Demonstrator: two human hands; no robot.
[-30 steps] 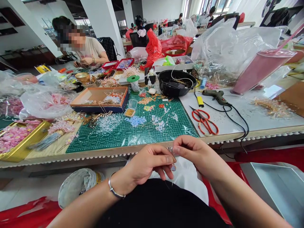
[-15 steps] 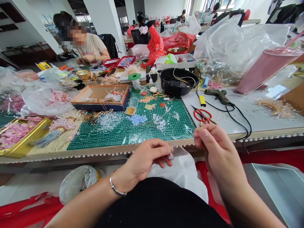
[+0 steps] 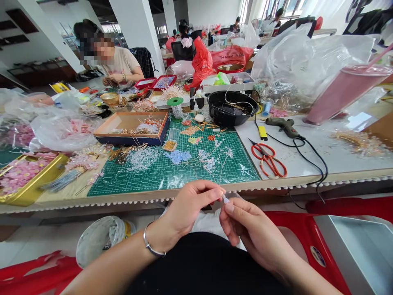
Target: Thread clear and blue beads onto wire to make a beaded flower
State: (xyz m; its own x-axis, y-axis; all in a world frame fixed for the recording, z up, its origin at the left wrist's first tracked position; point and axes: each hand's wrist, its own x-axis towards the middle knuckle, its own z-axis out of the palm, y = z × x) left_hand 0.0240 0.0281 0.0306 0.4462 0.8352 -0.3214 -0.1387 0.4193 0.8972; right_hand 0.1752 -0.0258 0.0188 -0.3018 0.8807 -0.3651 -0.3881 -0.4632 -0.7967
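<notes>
Both hands meet just below the table's front edge, over my lap. My left hand (image 3: 192,205), with a silver bangle on the wrist, pinches a thin wire (image 3: 221,174) that rises toward the green cutting mat (image 3: 153,174). My right hand (image 3: 245,227) is closed in a pinch on a small pale bead (image 3: 225,200) at the wire's lower end, fingertips touching those of the left hand. Heaps of clear and pale blue beads (image 3: 176,156) lie on the mat in front of me.
Red scissors (image 3: 268,159) and a glue gun (image 3: 281,125) with black cord lie right of the mat. A black bowl (image 3: 231,107), a wooden tray (image 3: 132,128) and a gold tin of pink flowers (image 3: 27,180) stand around. A seated person (image 3: 118,63) works at back left.
My right hand swung out to the right and up to the table edge, then came back down to meet the left hand at the wire. The left hand stayed almost still.
</notes>
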